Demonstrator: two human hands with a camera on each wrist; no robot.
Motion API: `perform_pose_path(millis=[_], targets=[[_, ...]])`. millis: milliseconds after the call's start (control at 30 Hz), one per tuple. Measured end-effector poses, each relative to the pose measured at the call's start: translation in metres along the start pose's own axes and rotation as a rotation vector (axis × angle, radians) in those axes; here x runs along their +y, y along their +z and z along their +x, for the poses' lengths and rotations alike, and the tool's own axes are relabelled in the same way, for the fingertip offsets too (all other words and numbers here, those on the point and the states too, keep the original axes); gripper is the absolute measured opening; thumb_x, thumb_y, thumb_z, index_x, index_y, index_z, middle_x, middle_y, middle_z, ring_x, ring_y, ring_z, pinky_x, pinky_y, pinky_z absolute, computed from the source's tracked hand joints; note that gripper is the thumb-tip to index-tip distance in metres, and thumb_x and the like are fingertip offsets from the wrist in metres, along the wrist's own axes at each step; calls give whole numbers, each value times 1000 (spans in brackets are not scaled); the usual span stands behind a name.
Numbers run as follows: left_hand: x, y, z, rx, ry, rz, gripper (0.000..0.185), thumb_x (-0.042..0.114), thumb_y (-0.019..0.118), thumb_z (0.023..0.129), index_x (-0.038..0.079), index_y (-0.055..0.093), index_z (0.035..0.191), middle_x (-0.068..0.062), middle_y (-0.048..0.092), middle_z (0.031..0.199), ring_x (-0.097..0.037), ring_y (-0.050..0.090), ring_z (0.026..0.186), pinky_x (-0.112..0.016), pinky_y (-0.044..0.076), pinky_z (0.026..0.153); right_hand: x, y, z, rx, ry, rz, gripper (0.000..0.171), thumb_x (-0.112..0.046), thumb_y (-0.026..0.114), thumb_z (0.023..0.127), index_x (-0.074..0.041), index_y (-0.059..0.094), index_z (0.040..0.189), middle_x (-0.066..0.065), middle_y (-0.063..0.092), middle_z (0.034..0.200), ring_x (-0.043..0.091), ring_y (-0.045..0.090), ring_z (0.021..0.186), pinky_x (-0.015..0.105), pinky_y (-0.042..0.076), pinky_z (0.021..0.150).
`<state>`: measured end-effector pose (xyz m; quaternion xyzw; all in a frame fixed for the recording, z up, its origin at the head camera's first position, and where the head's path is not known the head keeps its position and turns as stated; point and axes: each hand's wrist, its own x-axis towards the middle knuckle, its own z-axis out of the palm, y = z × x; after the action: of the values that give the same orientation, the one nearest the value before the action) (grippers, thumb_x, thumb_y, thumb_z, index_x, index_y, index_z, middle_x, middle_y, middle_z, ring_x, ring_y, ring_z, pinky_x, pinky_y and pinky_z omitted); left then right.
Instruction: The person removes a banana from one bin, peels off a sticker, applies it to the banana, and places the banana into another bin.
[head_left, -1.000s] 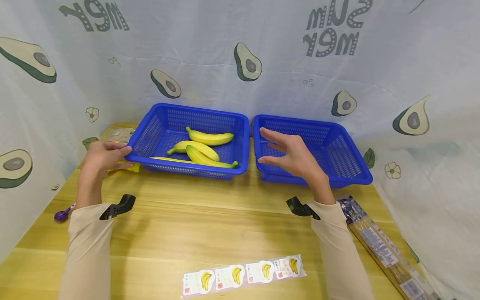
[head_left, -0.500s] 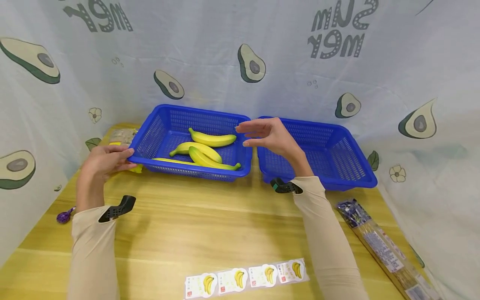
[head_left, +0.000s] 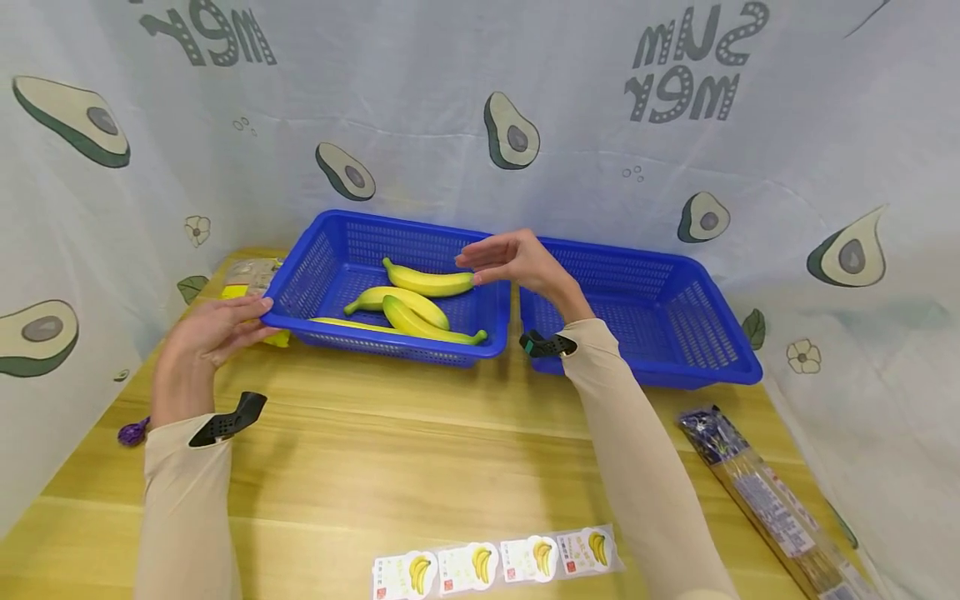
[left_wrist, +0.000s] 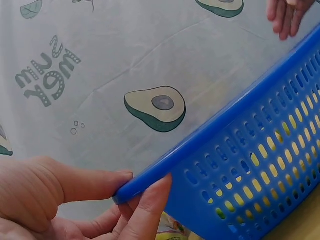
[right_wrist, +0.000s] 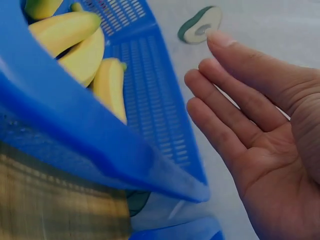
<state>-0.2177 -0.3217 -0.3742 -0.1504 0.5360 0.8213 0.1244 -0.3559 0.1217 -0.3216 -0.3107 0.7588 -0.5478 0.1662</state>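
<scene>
My left hand (head_left: 217,329) pinches the front left corner of the left blue basket (head_left: 390,337); thumb and fingers close round its rim in the left wrist view. Several yellow bananas (head_left: 420,321) with greenish tips lie inside that basket. Above its right end hovers my right hand (head_left: 510,258), thumb apart from its extended fingers and nothing between them. Its fingertips overlap the end of the back banana (head_left: 431,282) in the head view. The right wrist view shows the hand (right_wrist: 260,130) beside the basket's rim, apart from the bananas.
A second blue basket (head_left: 675,371) stands to the right. A strip of banana stickers (head_left: 495,562) lies at the front. Long packaged sticks (head_left: 757,500) lie at the right, a yellow packet (head_left: 279,337) behind my left hand, and a purple item (head_left: 133,432) at the left edge.
My right hand has moved left from over the right basket to the right end of the left one. The left hand keeps its hold on the left basket's corner.
</scene>
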Motion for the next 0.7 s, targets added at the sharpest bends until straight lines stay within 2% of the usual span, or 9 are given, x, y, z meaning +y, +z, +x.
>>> perform_pose_path(millis=[100, 167, 300, 467, 600, 700], targets=[[-2, -1, 3, -22, 5, -29, 51, 6, 61, 109, 2, 35, 152, -3, 76, 92, -15, 78, 82, -30, 67, 78, 7, -1, 6, 1, 28, -15, 48, 12, 77, 93, 10, 65, 140, 23, 73, 133, 37, 69, 128, 35, 61, 103], [-2, -2, 5, -35, 11, -33, 43, 6, 60, 109, 3, 37, 146, -3, 75, 92, -15, 78, 82, -29, 67, 78, 11, -2, 10, 10, 48, -27, 48, 10, 78, 94, 9, 65, 139, 22, 74, 132, 41, 67, 130, 36, 61, 104], [-1, -5, 5, -50, 23, -34, 49, 6, 59, 110, 2, 34, 151, -3, 75, 93, -15, 78, 83, -29, 67, 78, 16, 0, 21, 30, 84, -38, 46, 8, 79, 93, 6, 68, 138, 20, 75, 130, 46, 64, 131, 40, 58, 108], [-1, -7, 4, -54, 17, -34, 56, 6, 59, 110, 2, 29, 157, -2, 75, 95, -15, 77, 84, -28, 67, 79, 19, 3, 35, 27, 120, -47, 45, 5, 80, 94, 6, 68, 138, 20, 75, 130, 36, 70, 127, 43, 53, 114], [-2, -4, 3, -65, 19, -18, 73, 6, 57, 110, 0, 11, 167, -1, 75, 95, -13, 77, 85, -27, 66, 79, 21, 4, 43, 32, 152, -64, 44, 5, 80, 94, 6, 69, 137, 21, 75, 129, 29, 73, 121, 43, 53, 115], [-3, -3, 3, -76, 27, -13, 79, 7, 55, 111, -1, 2, 169, 0, 75, 96, -12, 76, 84, -27, 66, 79, 20, 6, 49, 37, 168, -89, 43, 5, 81, 94, 5, 70, 135, 21, 76, 128, 29, 75, 119, 43, 54, 113]])
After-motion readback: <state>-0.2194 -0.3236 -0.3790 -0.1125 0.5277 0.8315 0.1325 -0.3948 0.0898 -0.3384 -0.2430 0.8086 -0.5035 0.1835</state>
